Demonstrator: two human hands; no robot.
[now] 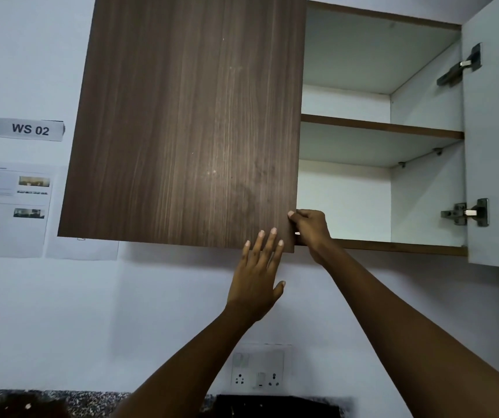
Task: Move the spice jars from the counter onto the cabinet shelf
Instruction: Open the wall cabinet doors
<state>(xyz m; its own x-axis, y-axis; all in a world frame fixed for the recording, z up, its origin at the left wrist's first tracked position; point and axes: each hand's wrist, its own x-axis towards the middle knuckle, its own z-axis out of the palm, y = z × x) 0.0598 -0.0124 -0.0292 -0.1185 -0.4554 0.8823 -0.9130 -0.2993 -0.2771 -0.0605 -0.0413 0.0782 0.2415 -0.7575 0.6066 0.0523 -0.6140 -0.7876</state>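
A wall cabinet hangs above me with its dark wood left door (188, 122) covering the left half and its right door (498, 131) swung wide. My right hand (310, 229) grips the left door's lower right corner, fingers curled round its edge. My left hand (260, 273) is raised just below that corner, fingers straight, fingertips against the door's bottom edge. Inside, the middle shelf (384, 129) and the bottom shelf (393, 247) show nothing on them. No spice jars are in view.
Speckled granite counter (61, 401) runs along the bottom edge, with a black object (275, 405) on it. A wall socket plate (257, 369) sits above the counter. A "WS 02" label (30, 129) and printed sheets (13, 206) hang on the wall at left.
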